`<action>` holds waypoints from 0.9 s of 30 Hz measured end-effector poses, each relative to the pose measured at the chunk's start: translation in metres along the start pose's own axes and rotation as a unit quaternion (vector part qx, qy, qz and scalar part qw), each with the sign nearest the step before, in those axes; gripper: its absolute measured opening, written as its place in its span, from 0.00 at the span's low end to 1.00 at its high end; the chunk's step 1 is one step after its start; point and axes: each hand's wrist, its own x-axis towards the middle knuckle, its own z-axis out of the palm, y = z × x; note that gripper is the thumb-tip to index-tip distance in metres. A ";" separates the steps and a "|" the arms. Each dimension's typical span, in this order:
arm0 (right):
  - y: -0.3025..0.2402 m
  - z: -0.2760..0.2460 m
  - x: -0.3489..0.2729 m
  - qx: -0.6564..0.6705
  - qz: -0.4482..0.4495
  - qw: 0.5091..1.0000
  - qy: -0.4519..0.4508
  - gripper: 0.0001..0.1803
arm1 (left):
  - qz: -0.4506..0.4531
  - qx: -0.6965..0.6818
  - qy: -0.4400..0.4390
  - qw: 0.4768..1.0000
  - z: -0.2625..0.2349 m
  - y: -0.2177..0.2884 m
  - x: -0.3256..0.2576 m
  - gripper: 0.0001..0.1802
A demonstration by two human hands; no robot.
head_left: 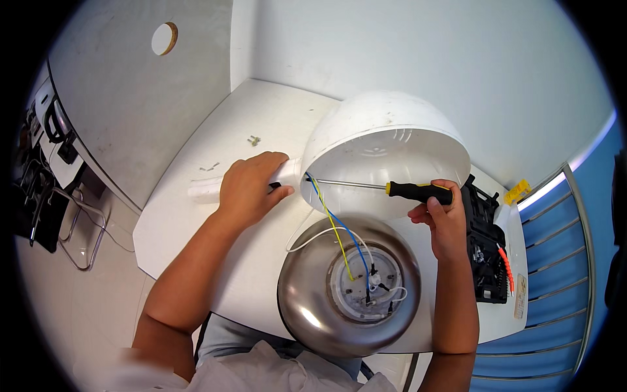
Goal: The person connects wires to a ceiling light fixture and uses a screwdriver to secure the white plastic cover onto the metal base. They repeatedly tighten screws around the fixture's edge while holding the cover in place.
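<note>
free: table left of left hand | blocked: white dome, black device at right

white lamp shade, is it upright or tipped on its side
Tipped: the white lamp shade lies on its side, open mouth facing the camera, screwdriver reaching in.

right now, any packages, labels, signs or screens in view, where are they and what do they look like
Label: a narrow pale strip with small print, flat on the white table's right edge, beside the black plastic part.
Yellow tag or small packet: at the table's far right corner, past the black part; too small to tell which it is.
No screens or signs show.
</note>
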 end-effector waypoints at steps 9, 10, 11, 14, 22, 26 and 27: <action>0.007 0.008 -0.001 -0.002 -0.008 0.999 0.039 0.20 | -0.001 0.010 0.004 1.000 0.002 0.000 0.000 0.26; 0.006 0.008 -0.002 0.003 0.000 0.999 0.047 0.19 | -0.005 0.009 0.001 1.000 0.002 0.000 0.000 0.26; 0.008 0.008 -0.001 0.011 0.017 0.999 0.050 0.18 | -0.008 0.006 0.000 1.000 0.002 0.001 -0.001 0.26; 0.014 0.005 0.002 0.023 0.060 0.996 0.064 0.17 | -0.013 0.002 -0.001 1.000 0.001 0.002 -0.001 0.26; 0.009 0.010 -0.004 0.015 0.067 0.993 0.100 0.15 | -0.016 0.019 -0.005 1.000 0.000 0.007 0.000 0.26; -0.005 0.020 -0.013 0.052 -0.046 0.994 0.079 0.13 | -0.027 0.025 -0.030 0.999 0.000 0.007 0.001 0.26; -0.012 0.024 -0.017 0.066 -0.057 0.993 0.075 0.14 | -0.035 0.021 -0.029 0.999 0.001 0.005 0.000 0.26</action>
